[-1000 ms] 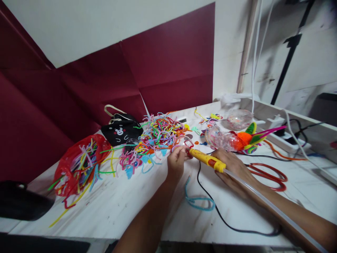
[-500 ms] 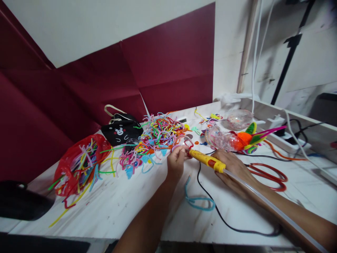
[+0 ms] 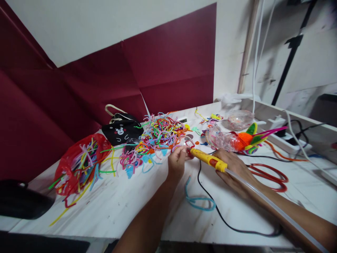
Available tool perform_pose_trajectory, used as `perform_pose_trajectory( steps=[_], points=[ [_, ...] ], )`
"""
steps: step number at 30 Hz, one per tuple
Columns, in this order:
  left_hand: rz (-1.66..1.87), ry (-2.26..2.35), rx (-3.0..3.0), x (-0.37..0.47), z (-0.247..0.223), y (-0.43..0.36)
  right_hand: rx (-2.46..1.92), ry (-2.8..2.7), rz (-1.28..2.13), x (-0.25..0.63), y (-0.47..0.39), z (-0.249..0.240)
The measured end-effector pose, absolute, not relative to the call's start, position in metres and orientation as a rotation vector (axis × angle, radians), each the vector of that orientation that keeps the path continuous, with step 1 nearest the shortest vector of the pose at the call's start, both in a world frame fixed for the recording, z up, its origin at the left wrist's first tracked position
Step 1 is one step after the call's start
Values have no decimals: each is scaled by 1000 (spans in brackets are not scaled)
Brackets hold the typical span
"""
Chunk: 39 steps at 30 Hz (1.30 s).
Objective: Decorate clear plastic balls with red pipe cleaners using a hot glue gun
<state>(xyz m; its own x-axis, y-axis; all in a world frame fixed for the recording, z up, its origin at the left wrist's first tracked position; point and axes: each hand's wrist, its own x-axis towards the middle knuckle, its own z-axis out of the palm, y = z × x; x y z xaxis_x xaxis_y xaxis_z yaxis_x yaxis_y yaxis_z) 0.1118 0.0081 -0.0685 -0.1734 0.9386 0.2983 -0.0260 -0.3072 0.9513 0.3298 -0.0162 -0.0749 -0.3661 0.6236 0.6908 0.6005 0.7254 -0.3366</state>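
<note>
Beside the pile (image 3: 155, 137) of bright pipe cleaners, on its near right edge, the left hand (image 3: 177, 162) is closed in a pinch around a small looped piece (image 3: 187, 143), lifted just off the table (image 3: 126, 207), apparently so that the tool's tip can reach it. The right hand (image 3: 233, 167) is wrapped around the yellow glue gun (image 3: 207, 159), its nozzle pointing left and touching or nearly touching the piece; which of the two cannot be told. A clear glue stick (image 3: 271, 207) trails from the gun's back along the right forearm, and a black cord (image 3: 218, 214) loops toward the table's near edge, slack enough to leave the gun free. Near the pile, in front of the hands, lies a blue pipe cleaner (image 3: 196, 200). Right of the pile sit a clear plastic bottle with orange and green trim (image 3: 231, 140), and red scissors (image 3: 271, 174) just behind the right wrist, within easy reach. Left of the pile are a black pouch (image 3: 121, 131) and, farther off, a red bag (image 3: 76, 161) holding more cleaners.
</note>
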Motion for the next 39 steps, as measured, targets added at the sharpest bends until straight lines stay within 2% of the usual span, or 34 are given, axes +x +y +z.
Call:
perform_pose_trajectory(
  steps=[39],
  points=[
    [1578, 1143, 1295, 110, -68, 7, -909, -2078, -10, 329, -15, -79]
  ],
)
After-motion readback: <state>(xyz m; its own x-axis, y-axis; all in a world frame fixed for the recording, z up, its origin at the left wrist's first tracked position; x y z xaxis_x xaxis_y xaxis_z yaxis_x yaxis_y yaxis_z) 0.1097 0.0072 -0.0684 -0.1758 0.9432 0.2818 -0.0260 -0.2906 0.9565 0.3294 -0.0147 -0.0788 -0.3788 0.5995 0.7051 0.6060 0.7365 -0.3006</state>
